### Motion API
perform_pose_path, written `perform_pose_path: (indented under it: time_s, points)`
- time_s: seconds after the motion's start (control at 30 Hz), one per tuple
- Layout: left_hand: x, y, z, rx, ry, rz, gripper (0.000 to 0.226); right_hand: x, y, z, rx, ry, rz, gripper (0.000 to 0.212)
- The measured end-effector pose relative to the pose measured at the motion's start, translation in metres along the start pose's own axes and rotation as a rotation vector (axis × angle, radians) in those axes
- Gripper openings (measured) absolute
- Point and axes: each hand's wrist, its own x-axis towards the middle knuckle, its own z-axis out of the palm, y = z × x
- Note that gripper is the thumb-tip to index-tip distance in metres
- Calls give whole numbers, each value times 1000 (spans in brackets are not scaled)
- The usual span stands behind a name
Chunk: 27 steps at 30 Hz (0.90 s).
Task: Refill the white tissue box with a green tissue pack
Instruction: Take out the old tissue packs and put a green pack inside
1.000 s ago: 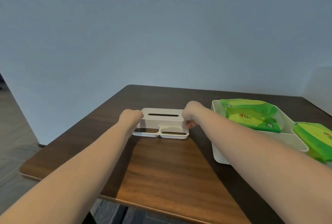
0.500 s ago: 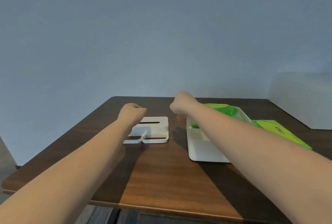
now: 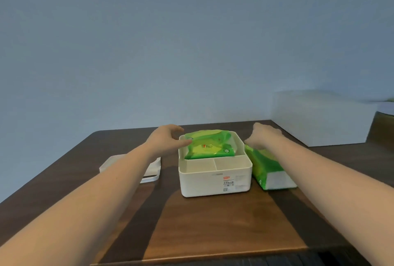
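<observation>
The white tissue box [image 3: 215, 182] stands lidless in the middle of the brown table. A crumpled green tissue pack [image 3: 210, 145] lies in its rear compartment; the two small front compartments hold nothing. My left hand [image 3: 167, 136] hovers at the box's left rear corner, fingers spread, its fingertips at the pack's left end. My right hand [image 3: 264, 135] is just right of the box, fingers apart, above the far end of a second green tissue pack [image 3: 267, 169] lying on the table against the box's right side. The box's white lid [image 3: 152, 169] lies flat to the left, partly under my left forearm.
The brown table [image 3: 213, 223] has its front edge close to me. A large white block [image 3: 319, 118] stands at the back right beside the table. A plain blue-grey wall is behind.
Both hands have let go of the lid, which now lies on the table at the left. They moved right to the open box, and the view swung right and downward.
</observation>
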Motion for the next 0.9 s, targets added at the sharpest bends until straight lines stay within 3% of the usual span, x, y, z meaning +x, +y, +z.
perform_pose_path:
  time_s: [0.2, 0.33, 0.53, 0.6, 0.73, 0.9]
  points:
    - [12, -1, 19, 254, 27, 62, 52, 16, 15, 27, -112, -184, -14, 97]
    - [17, -2, 27, 289, 73, 71, 28, 20, 18, 35, -89, -150, 49, 89]
    - [23, 9, 17, -98, 283, 15, 11, 17, 25, 30, -50, -97, 53, 77]
    - [26, 14, 11, -276, 335, -9, 17, 19, 26, 30, -9, -81, 60, 74]
    - [35, 12, -8, -362, 463, -18, 15, 24, 17, 22, 98, 72, 61, 67]
    - [47, -9, -18, -266, 515, -126, 18, 28, -8, -7, 292, 312, -65, 63]
